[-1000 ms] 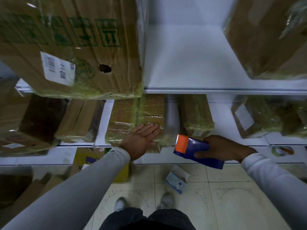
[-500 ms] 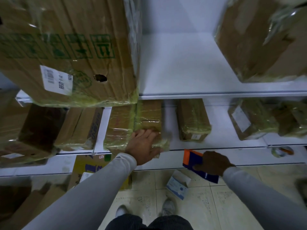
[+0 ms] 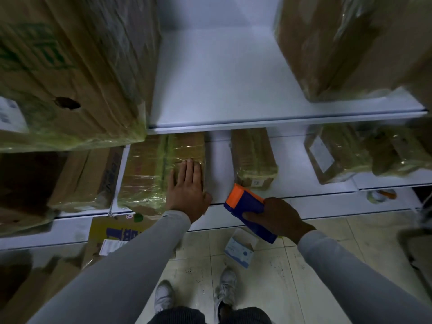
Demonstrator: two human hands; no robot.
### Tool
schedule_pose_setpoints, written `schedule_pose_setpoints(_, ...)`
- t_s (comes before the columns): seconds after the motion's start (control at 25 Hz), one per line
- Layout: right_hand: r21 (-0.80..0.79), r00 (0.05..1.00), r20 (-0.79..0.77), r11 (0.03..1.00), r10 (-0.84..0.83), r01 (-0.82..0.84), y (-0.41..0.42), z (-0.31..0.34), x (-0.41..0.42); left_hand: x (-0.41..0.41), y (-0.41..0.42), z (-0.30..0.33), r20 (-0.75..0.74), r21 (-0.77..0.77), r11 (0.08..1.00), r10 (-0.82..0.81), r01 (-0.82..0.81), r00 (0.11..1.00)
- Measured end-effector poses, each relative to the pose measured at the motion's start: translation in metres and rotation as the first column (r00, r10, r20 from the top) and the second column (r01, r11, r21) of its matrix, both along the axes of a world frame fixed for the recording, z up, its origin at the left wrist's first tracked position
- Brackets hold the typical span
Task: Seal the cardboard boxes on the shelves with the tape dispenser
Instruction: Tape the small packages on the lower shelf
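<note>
Your left hand [image 3: 188, 187] lies flat with straight fingers on the brown cardboard box wrapped in shiny tape [image 3: 161, 170]. Your right hand [image 3: 278, 217], just beside it, grips the blue and orange plastic tape dispenser [image 3: 245, 206].

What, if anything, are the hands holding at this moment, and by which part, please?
The right hand grips the blue tape dispenser around its body, orange end pointing away. The left hand holds nothing; it rests flat on a wrapped cardboard box.

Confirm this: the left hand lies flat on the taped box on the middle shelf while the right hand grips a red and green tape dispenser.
Wrong colours. The head view shows the right hand gripping a blue and orange tape dispenser. The left hand does lie flat on the taped box.
</note>
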State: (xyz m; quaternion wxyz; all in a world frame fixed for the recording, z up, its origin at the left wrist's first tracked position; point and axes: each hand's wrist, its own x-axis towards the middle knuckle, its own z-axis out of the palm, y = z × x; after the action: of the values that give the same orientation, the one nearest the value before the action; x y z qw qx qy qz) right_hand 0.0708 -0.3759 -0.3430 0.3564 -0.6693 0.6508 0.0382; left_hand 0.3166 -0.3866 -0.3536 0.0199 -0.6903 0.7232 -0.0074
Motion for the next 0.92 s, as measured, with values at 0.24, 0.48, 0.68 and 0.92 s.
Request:
schedule_pose_setpoints(0.24, -0.035, 0.99, 0.14, 0.999, -0.023, 0.028, 0.007, 0.004, 0.004, 0.017, 0.005, -0.001, 0.006, -0.002, 0.998, -0.061, 0.061, 0.998)
schedule_pose_setpoints(0.48, -0.027, 0.975, 0.184, 0.991, -0.125, 0.132, 0.023, 0.012, 0.008, 0.017, 0.0, 0.018, -0.055, 0.141, 0.987, -0.067, 0.074, 0.996)
schedule_pose_setpoints(0.68, -0.093, 0.955, 0.182, 0.962, -0.236, 0.255, 0.03, 0.048, 0.017, 0.022, -0.001, 0.059, -0.41, 0.168, 0.928, -0.242, 0.334, 0.879)
schedule_pose_setpoints(0.92, -0.264, 0.886, 0.121, 0.845, -0.449, 0.464, 0.081, 0.109, 0.013, -0.002, 0.02, 0.103, -0.597, 0.071, 0.741, -0.505, 0.668, 0.623)
